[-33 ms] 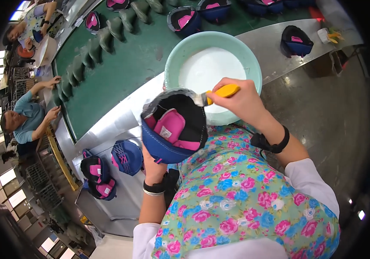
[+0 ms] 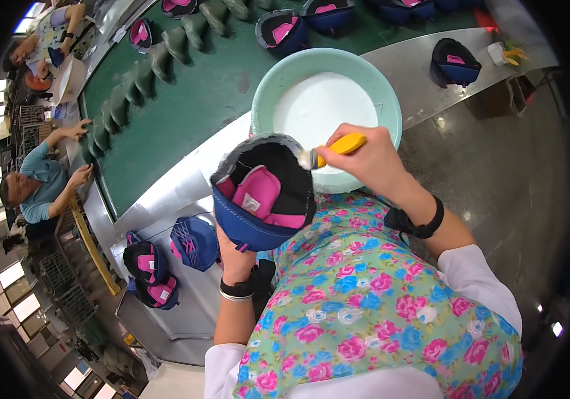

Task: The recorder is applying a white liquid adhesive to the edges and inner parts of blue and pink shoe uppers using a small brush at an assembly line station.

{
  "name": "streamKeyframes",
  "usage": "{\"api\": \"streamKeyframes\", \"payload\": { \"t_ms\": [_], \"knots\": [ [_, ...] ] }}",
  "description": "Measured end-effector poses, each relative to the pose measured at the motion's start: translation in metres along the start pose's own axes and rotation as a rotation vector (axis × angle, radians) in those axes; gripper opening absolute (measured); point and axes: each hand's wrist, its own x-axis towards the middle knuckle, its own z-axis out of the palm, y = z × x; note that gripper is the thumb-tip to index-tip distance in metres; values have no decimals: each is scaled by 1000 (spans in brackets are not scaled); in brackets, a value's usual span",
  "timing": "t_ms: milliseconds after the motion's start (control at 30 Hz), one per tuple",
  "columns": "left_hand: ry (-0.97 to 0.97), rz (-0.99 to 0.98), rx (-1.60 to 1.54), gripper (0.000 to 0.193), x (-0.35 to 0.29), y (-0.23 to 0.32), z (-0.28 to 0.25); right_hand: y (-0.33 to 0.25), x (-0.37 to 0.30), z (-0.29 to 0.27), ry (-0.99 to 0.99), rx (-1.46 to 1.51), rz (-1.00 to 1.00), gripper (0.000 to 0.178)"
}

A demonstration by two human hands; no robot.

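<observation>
My left hand (image 2: 233, 261) holds up a dark blue shoe upper (image 2: 261, 193) from beneath, its open underside tilted toward me. Pink and black lining shows inside, and a pale grey edge runs around the opening. In my right hand (image 2: 377, 163) is a paintbrush (image 2: 345, 143) with a yellow handle. Its whitish bristles touch the upper's far right edge, or hover just beside it. Right behind stands a mint-green basin (image 2: 392, 110) holding white liquid (image 2: 325, 106), partly covered by the upper and my right hand.
Several blue uppers (image 2: 201, 243) lie on the metal surface to the left. Another upper (image 2: 454, 63) sits on the ledge at right. Green shoe lasts (image 2: 144, 80) line the green conveyor belt (image 2: 185, 120), with more uppers behind. A co-worker (image 2: 38, 179) reaches to the belt's far side.
The upper has shifted slightly left and tipped a little. The brush has moved slightly left and down along its edge, still in my right hand.
</observation>
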Motion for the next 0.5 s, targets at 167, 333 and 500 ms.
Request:
{"api": "streamKeyframes", "payload": {
  "t_ms": [167, 333, 500],
  "knots": [
    [176, 91, 110, 35, 10, -17, -4, -30, -9, -6, -62, 173, 195, 24],
    [198, 1, -69, 39, 9, -12, -8, -44, -12, -16, -188, 286, 69, 21],
    [115, 40, 47, 35, 9, 17, 4, -28, 4, -17, -158, 133, 101, 20]
  ]
}}
